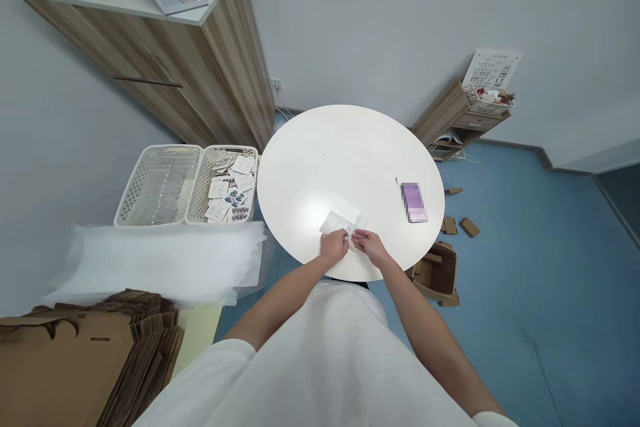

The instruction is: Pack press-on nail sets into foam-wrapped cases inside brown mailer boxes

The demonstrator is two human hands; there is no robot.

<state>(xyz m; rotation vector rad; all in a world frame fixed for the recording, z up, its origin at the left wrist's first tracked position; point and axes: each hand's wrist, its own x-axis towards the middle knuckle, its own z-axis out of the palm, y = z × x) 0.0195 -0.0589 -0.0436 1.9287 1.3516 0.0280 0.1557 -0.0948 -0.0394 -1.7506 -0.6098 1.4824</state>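
My left hand point(334, 245) and my right hand point(369, 244) meet at the near edge of a round white table point(345, 153). Both hands have their fingers curled on a thin white sheet or foam pouch point(341, 219) that lies flat on the tabletop just beyond them. Whatever small item sits between the fingertips is too small to make out. A purple, blurred flat object point(413, 202) lies on the table to the right, apart from the hands.
Two white mesh baskets point(159, 183) stand at the left, one with small printed cards point(231, 190). A stack of white foam sheets point(160, 260) and flattened cardboard point(75, 347) lie nearer left. An open cardboard box point(436, 273) and scraps sit on the blue floor at right.
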